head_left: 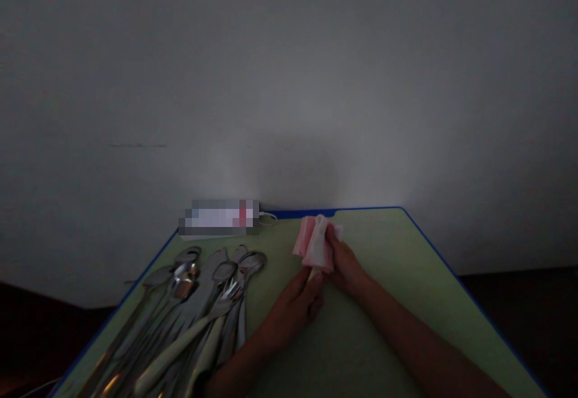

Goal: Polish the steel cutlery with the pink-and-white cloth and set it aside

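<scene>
My left hand is closed round a utensil's pale handle, of which only a short piece shows. The far end of that utensil is hidden inside a pink and white cloth, so its kind cannot be made out. My right hand grips this cloth from the right side, its thumb pressed on the folds. Both hands are close together above the green table. Left of my left forearm lies a pile of metal cutlery, with several spoons and forks.
At the table's back left stands a blurred-out box-like object with a white cable beside it. A grey wall rises directly behind the table. Blue edging runs along the tabletop's sides. The light is dim.
</scene>
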A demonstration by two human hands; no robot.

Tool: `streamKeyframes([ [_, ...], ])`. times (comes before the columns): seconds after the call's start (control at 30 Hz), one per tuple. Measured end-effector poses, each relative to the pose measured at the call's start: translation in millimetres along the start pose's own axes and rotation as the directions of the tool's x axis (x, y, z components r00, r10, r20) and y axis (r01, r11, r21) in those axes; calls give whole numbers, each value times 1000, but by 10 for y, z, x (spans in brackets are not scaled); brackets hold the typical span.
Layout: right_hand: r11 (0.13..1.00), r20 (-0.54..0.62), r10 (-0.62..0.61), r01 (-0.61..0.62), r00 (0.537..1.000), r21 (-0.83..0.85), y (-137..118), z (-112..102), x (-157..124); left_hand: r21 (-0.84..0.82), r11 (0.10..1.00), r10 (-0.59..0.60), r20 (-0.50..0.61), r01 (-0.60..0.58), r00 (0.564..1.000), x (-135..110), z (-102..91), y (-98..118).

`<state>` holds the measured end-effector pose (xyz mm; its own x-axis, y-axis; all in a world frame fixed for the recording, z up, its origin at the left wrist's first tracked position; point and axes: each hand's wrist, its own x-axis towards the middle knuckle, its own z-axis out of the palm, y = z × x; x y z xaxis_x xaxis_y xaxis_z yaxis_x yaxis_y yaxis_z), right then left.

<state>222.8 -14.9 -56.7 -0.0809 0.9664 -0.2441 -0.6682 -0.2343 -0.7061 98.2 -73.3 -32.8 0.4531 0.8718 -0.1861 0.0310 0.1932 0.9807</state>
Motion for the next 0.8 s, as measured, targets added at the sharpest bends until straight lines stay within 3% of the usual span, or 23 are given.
streamKeyframes([
  [0.2, 983, 221, 75, -110, 972, 150, -125, 40, -57, -185, 983, -21, -12, 18, 1000, 64, -19, -62],
  [0.33, 989, 106, 10, -25, 994, 146, -117, 53, -85, -190, 982, -2, 0, 2, 1000, 80, -35, -111],
  [0.43, 992, 95, -83, 92, 992, -90, -30, 19, -62, -172, 985, 11, -2, -11, 1000, 70, -44, -145],
  [0.53, 952, 129, -98, 131, 987, -278, 29, -27, -43, -6, 999, 34, -32, -34, 999, 26, -32, -131],
  [0.67, 960, 60, -105, 117, 993, -256, 40, -45, -36, 204, 978, 50, -24, -44, 998, -42, -7, -61],
  [0.8, 949, -26, -168, 154, 986, -274, 64, -34, -18, 179, 981, 68, 22, -71, 997, -60, 11, -27],
])
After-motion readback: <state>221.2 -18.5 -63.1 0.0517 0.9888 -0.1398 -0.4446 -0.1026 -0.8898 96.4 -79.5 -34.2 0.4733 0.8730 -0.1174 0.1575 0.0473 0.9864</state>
